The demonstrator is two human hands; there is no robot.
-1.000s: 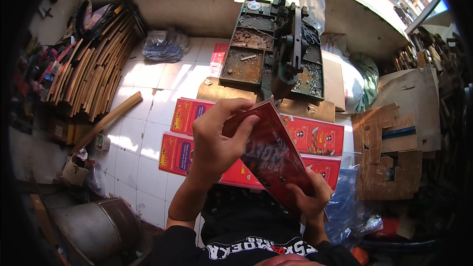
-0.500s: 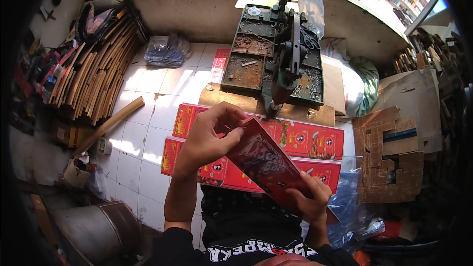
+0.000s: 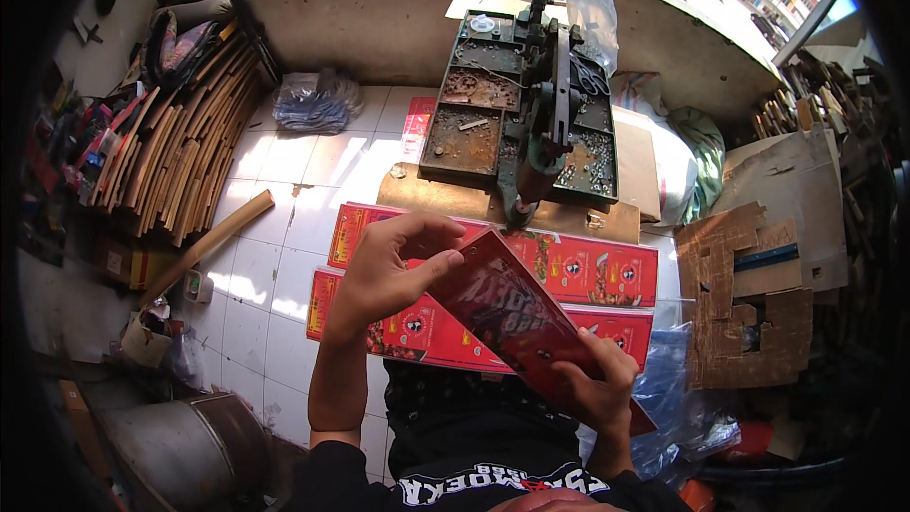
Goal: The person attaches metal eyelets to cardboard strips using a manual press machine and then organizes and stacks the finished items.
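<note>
A long, glossy red laminated menu-like cover [image 3: 517, 308] is tilted in front of my body, with dark print on the face toward me. My right hand [image 3: 599, 374] is closed around its lower right part, thumb on the near face. At its upper left corner is my left hand [image 3: 393, 265], its thumb at the edge and its index finger arched apart from the thumb. A small round hole or eyelet seems to sit in that corner. Beneath lie two rows of red printed sheets [image 3: 607, 270], partly hidden by my hands and the cover.
Beyond the sheets stands a dark green hand press [image 3: 545, 152] with compartment trays [image 3: 464, 147] holding small metal parts. Stacked boards [image 3: 190, 142] lean at left near a cardboard tube [image 3: 213, 246]. Cut cardboard [image 3: 706, 322] and clear plastic [image 3: 664, 398] lie at right.
My left hand has shifted slightly left, its index finger drawing back from the cover's corner and uncovering more of it. The right hand keeps its hold.
</note>
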